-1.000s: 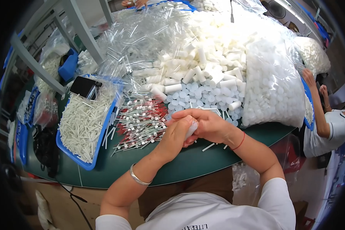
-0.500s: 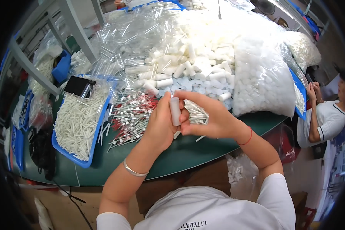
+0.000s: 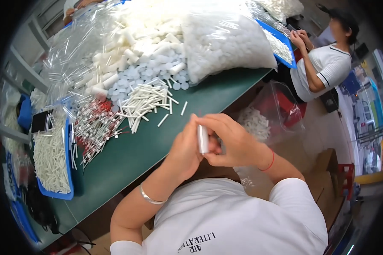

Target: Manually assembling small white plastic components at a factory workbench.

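1. Holding a white cylinder [image 3: 203, 139] between them, the two hands now sit by the near edge of the green table [image 3: 127, 159], in front of the shirt [image 3: 225, 212]; half a second ago they were over the tabletop.
2. The view has swung round as well, so the loose pile of thin white sticks [image 3: 147, 102], largely behind the hands then, lies uncovered now, well apart from them, beside the bundle of red-and-white pieces [image 3: 95, 123].
3. My judgement: the handling has shifted from over the piles to close by the body, with attention on this single piece.
4. The cylinder's long axis runs nearly up and down the picture, its upper end leaning slightly left. That end points away from the person, the lower one back toward the chest; tilt in depth cannot be told.
5. The left hand [image 3: 185, 146] is curled against the cylinder's left side, seemingly clasping it, its fingers mostly hidden.
6. The right hand [image 3: 240, 142] arches round the other side, forefinger near the upper end, thumb near the lower; blur hides whether it pinches or merely steadies.
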